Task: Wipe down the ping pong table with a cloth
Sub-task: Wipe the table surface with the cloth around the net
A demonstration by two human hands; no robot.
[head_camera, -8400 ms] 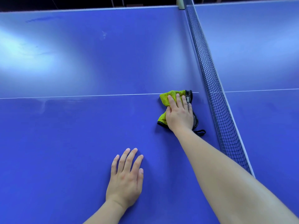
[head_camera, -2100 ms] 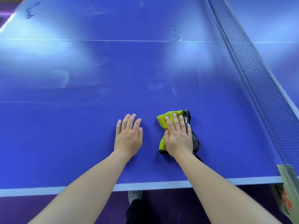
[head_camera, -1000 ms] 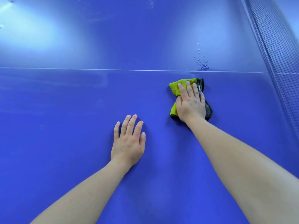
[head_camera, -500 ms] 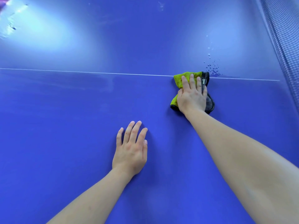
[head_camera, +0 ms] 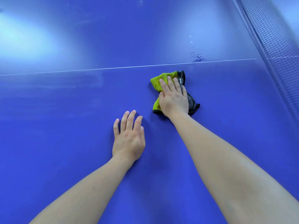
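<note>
- Cloth (head_camera: 159,80), crumpled yellow-green and grey microfibre, is pressed flat beneath the right hand (head_camera: 174,97), fingers straight.
- Left hand (head_camera: 128,138) is laid spread on the blue ping pong table (head_camera: 64,126), nearer, apart from it.

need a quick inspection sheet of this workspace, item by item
surface: blue ping pong table, with glare patches, faint streaks and a white line across it
job's things: yellow-green and grey cloth, bunched, lying just short of the line
clutter: water droplets beyond the line, unwiped
grippers: right hand presses flat on the cloth, fingers straight; left hand rests flat on the bare table, apart from the cloth
cables: nothing seen
surroundings: net at the far right; nothing else seen
</note>
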